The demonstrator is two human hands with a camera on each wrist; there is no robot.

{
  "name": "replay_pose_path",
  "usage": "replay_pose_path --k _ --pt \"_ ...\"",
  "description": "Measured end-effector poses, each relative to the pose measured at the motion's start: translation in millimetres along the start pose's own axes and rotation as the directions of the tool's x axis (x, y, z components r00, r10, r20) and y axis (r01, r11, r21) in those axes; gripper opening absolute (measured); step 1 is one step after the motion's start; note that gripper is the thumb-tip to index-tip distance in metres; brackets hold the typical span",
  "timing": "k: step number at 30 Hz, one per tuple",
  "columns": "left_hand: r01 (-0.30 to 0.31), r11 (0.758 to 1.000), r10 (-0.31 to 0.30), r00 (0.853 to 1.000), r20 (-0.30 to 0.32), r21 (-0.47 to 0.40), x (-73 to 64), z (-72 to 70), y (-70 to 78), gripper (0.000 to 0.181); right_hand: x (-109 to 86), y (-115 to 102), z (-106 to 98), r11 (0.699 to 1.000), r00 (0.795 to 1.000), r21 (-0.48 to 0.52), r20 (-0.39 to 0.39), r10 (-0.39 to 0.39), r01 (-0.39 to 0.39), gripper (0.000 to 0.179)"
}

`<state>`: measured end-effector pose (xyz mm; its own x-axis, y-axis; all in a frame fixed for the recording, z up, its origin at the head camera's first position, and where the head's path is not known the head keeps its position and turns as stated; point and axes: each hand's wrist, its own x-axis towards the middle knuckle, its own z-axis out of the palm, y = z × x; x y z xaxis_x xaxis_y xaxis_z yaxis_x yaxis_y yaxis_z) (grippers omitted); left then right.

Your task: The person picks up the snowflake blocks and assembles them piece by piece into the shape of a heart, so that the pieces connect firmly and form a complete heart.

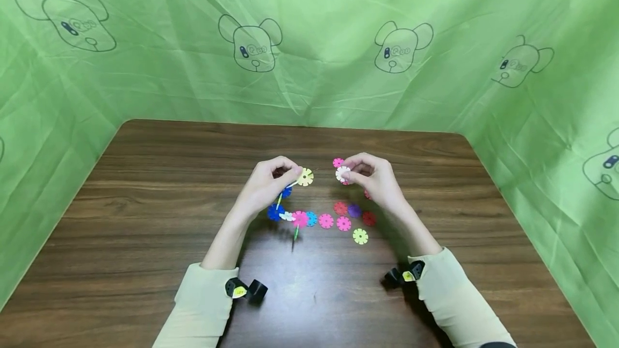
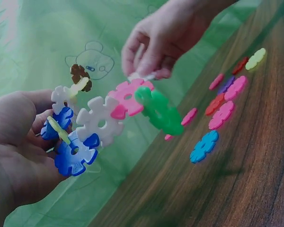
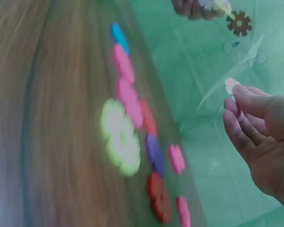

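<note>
My left hand (image 1: 263, 187) grips a chain of interlocked, notched plastic snowflake discs, with thumb and fingers near one end. Along it run a blue disc (image 2: 75, 153), a white disc (image 2: 101, 122), a pink disc (image 2: 128, 97) and a green disc (image 2: 158, 111). Beyond my left fingertips sticks out the end disc (image 1: 305, 176), pale yellow in the head view but brownish in both wrist views. Between thumb and fingers, my right hand (image 1: 379, 179) pinches a loose white disc (image 1: 343, 174), a short distance right of the chain's end.
Loose discs lie on the wooden table (image 1: 145, 230): a light blue one (image 1: 311, 219), several pink ones (image 1: 326, 221), two red ones (image 1: 369, 218), a purple one (image 1: 354, 210) and a yellow-green one (image 1: 360, 236). Green printed cloth (image 1: 319, 85) surrounds the table's back and sides.
</note>
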<state>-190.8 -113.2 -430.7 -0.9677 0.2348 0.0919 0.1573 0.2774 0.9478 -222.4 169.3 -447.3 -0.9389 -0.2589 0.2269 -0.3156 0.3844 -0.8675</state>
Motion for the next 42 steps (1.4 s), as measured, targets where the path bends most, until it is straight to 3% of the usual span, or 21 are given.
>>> replay_pose_path --k 5,9,13,17,19,22,28,35,42 --pt "-0.089 0.993 0.092 0.995 -0.034 0.08 -0.1 3.2 1.7 0.016 1.2 -16 7 0.994 0.996 0.079 -0.053 -0.071 0.075 0.017" --pt "-0.174 0.971 0.188 0.979 -0.073 0.161 -0.6 7.1 6.7 0.014 0.6 -27 11 0.983 0.99 0.147 -0.106 -0.098 0.113 0.019" --pt "-0.273 0.933 0.303 0.947 -0.105 0.235 -2.4 9.7 12.1 0.013 -1.0 -36 14 0.973 0.981 0.175 -0.15 -0.124 0.149 0.019" --pt "-0.374 0.881 0.423 0.897 -0.13 0.289 -3.0 11.1 13.1 0.012 -2.2 -41 13 0.965 0.973 0.19 -0.175 -0.151 0.184 0.019" --pt "-0.404 0.861 0.46 0.878 -0.135 0.308 -2.9 11.2 12.7 0.012 -2.7 -43 13 0.961 0.97 0.198 -0.182 -0.159 0.194 0.019" --pt "-0.428 0.841 0.491 0.861 -0.134 0.33 -2.1 11.5 11.7 0.012 -3.8 -44 14 0.958 0.968 0.199 -0.184 -0.168 0.204 0.018" --pt "-0.444 0.827 0.51 0.851 -0.126 0.346 -2.4 12.2 11.8 0.012 -5.6 -47 16 0.956 0.967 0.194 -0.171 -0.187 0.219 0.018" --pt "-0.436 0.826 0.502 0.857 -0.115 0.357 -2.7 11.7 11.3 0.012 -6.7 -48 16 0.953 0.962 0.184 -0.174 -0.209 0.24 0.018" --pt "-0.443 0.816 0.512 0.852 -0.109 0.372 -1.9 11.4 10.5 0.012 -6.4 -49 18 0.957 0.962 0.169 -0.179 -0.207 0.237 0.017"
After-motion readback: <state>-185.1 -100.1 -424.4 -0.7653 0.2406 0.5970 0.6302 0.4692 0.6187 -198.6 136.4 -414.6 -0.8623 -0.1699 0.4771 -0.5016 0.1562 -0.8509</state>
